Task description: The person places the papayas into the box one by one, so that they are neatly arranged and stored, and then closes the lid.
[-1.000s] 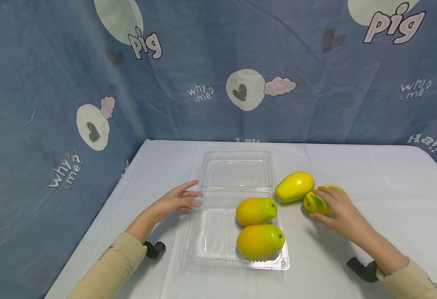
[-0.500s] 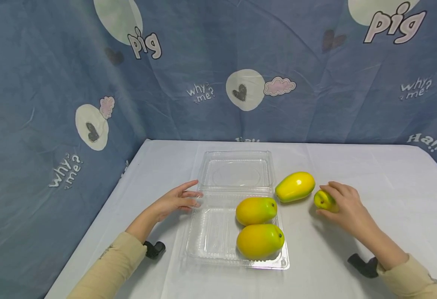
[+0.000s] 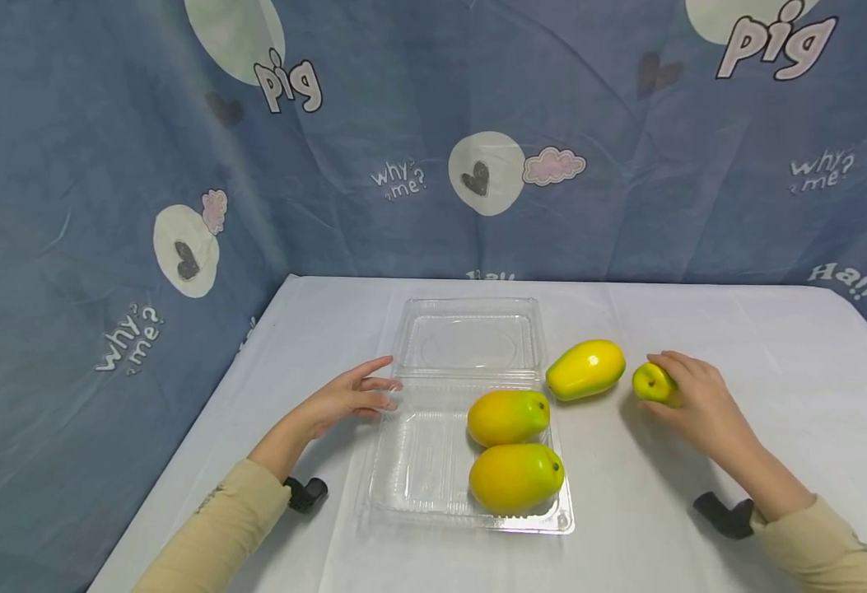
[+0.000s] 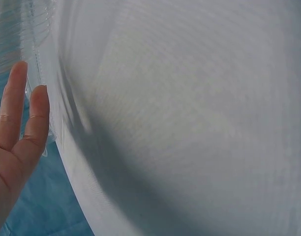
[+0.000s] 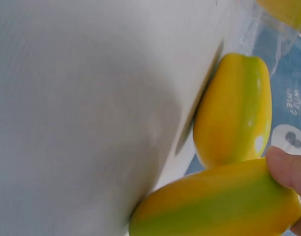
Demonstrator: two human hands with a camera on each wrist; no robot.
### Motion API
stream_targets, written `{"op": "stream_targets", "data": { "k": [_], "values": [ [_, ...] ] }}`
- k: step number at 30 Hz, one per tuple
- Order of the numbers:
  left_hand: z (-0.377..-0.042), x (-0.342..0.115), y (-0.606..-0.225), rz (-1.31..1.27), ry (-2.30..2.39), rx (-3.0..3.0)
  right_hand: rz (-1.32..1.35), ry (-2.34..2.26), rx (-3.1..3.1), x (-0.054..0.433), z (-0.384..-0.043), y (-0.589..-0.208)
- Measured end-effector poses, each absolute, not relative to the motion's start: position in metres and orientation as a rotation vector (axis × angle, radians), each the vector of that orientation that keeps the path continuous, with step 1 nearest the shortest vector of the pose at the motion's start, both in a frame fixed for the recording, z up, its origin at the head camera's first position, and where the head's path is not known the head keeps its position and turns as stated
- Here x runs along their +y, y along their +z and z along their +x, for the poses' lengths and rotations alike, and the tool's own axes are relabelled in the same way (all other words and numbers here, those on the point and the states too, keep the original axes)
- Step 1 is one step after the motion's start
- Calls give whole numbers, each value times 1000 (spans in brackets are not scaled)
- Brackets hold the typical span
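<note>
My right hand point(image 3: 703, 408) grips a yellow-green papaya point(image 3: 654, 385) between thumb and fingers, its green end facing the container. In the right wrist view thumb and fingertip pinch one end of this papaya point(image 5: 214, 201); its other end is at the table surface. Another papaya point(image 3: 585, 371) lies on the table just left of it. Two more, a rear papaya point(image 3: 507, 418) and a front papaya point(image 3: 516, 479), lie side by side in the right half of an opened clear plastic clamshell box point(image 3: 411, 461). My left hand point(image 3: 344, 402) has its fingers extended at the box's left edge, holding nothing.
The box's clear lid point(image 3: 470, 338) lies flat towards the back. A white cloth point(image 3: 796, 371) covers the table, with a blue printed curtain point(image 3: 374, 107) behind and on the left. Black wrist mounts point(image 3: 307, 496) are on both forearms.
My right hand has closed its grip on the papaya, turned its end towards the box and shifted it slightly right and back, apart from the neighbouring papaya. The left hand stays put.
</note>
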State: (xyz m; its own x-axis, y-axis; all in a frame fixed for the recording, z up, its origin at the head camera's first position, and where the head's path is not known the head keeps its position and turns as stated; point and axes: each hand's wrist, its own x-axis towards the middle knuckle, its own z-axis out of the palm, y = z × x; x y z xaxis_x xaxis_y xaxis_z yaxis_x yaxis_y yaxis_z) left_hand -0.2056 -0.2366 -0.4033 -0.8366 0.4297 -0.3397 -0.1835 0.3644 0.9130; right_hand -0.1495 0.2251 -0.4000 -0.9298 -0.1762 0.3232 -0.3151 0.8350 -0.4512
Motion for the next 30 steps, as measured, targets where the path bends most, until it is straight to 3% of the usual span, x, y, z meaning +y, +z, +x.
{"op": "stream_targets", "data": {
  "k": [30],
  "values": [
    [-204, -232, -400, 189, 1501, 2106, 61, 1171, -2651, 239, -132, -365]
  ]
}}
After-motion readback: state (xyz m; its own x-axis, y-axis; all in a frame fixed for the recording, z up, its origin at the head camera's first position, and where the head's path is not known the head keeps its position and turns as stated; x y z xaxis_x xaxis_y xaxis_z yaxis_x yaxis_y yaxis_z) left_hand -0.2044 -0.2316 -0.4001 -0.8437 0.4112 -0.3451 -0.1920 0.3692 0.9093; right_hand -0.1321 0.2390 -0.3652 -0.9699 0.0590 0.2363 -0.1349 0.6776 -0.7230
